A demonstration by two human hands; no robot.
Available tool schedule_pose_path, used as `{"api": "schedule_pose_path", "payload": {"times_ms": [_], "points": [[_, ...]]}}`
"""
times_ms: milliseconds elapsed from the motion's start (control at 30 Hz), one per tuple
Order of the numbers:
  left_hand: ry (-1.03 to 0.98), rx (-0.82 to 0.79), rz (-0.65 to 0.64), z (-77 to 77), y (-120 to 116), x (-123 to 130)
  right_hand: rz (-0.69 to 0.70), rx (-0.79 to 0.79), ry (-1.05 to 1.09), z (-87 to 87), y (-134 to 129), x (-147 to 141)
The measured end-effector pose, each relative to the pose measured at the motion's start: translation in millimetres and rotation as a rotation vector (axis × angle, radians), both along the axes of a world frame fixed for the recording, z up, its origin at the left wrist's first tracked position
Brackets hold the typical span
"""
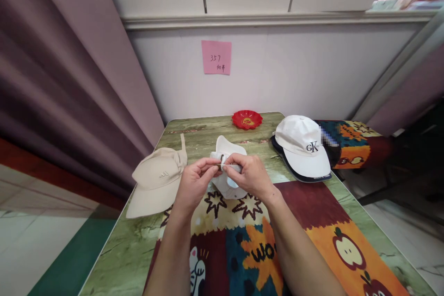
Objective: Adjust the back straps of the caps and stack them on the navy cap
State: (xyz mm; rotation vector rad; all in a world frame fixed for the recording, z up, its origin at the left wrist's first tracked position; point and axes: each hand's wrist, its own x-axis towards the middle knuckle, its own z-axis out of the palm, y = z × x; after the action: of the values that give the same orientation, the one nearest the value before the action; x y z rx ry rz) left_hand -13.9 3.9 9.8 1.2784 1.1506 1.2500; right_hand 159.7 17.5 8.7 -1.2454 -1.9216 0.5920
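Note:
A white cap [229, 187] lies at the middle of the table, beneath both hands. My left hand [199, 178] pinches one side of the cap's narrow strap near a small dark buckle. From the other side, my right hand [248, 173] grips the strap's white end, thumb and forefinger together. The two sets of fingertips nearly meet. Part of the cap is hidden by my hands. A beige cap [159, 175] with its strap sticking up rests just left of my left hand.
On the right, a white cap with letters [301, 141] sits on a dark cap [312, 178]. A red scalloped dish [247, 120] stands at the table's back. A patterned cloth [322, 203] covers the front. Behind, a pink note [216, 57] is on the wall.

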Motion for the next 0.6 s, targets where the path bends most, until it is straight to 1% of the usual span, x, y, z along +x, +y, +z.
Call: {"api": "schedule_pose_path", "payload": {"times_ms": [133, 267, 400, 467, 600], "points": [[0.004, 0.015, -0.004, -1.0, 0, 1, 0.012, -0.005, 0.039, 1.3, 0, -1], [-0.017, -0.007, 0.025, -3.5, 3, -6, 0.037, -0.11, 0.117, 2.4, 3, 6], [-0.014, -0.031, 0.067, -6.6, 6, -14, 0.158, -0.256, 0.231, 0.4, 7, 14], [-0.004, -0.037, 0.054, -7.3, 6, -15, 0.192, -0.282, 0.279, -1.1, 8, 16], [-0.005, -0.026, 0.023, -6.3, 5, -13, 0.117, -0.231, 0.239, -1.9, 7, 13]]}}
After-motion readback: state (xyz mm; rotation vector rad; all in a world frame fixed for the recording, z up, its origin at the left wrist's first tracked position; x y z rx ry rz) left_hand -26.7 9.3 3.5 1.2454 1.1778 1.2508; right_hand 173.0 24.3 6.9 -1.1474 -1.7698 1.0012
